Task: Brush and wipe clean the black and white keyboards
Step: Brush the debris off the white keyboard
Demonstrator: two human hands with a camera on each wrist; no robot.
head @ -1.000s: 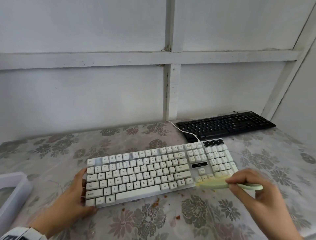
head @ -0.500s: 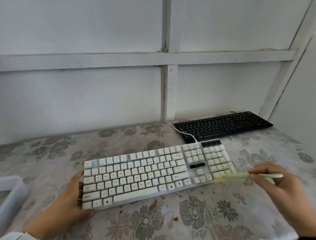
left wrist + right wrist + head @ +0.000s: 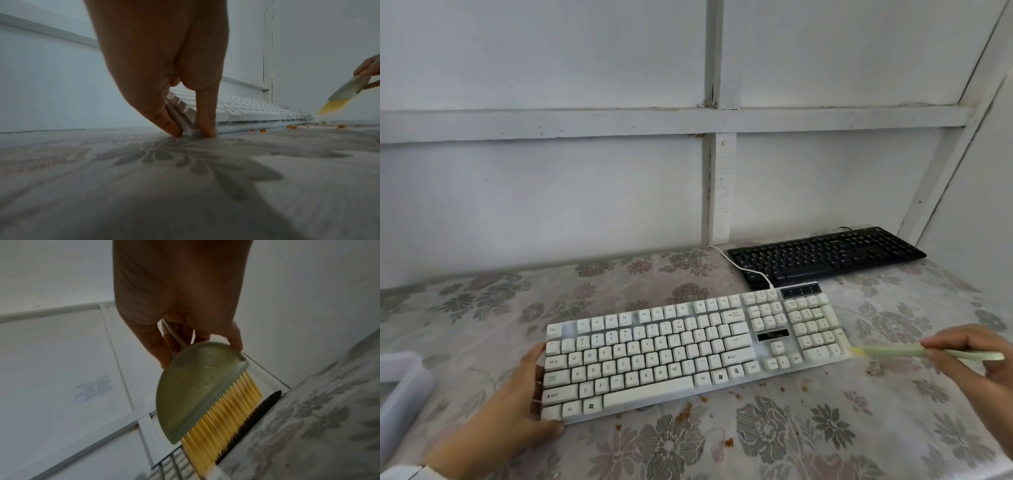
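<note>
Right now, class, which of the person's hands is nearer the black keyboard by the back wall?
Right. The right hand, holding the pale green brush, sits nearer the black keyboard; the left hand is at the white keyboard's far end.

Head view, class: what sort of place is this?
Probably a plain room at home or a makeshift work corner: a table under a floral cloth, bare white panelled walls, and two keyboards, white and black.

White keyboard [image 3: 688,346] flat, front centre; black keyboard [image 3: 825,255] flat behind, right; green yellow-bristled brush [image 3: 197,389] at white's right edge.
</note>
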